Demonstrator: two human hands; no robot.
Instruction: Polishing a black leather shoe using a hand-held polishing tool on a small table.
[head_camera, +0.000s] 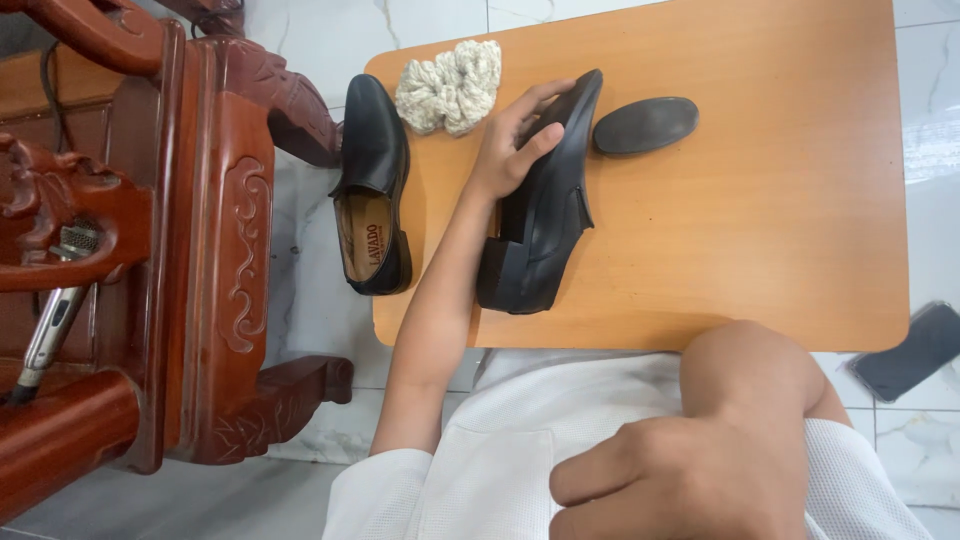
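Observation:
My left hand (512, 145) rests on the sole side of a black leather shoe (545, 215) that lies tipped on its side on a small wooden table (760, 230). The fingers are spread over the shoe's front part, holding it steady. A second black shoe (373, 185) stands upright at the table's left edge, its tan insole showing. My right hand (680, 475) lies on my lap in white clothing, fingers curled with nothing in them. A cream knitted cloth (450, 87) is bunched beyond the shoes. A dark oval brush (645, 125) lies to the right of the tipped shoe.
A carved red-brown wooden chair (200, 230) stands close on the left, with a grey device (55, 320) on it. A dark phone (910, 352) lies on the marble floor at the right. The table's right half is bare wood.

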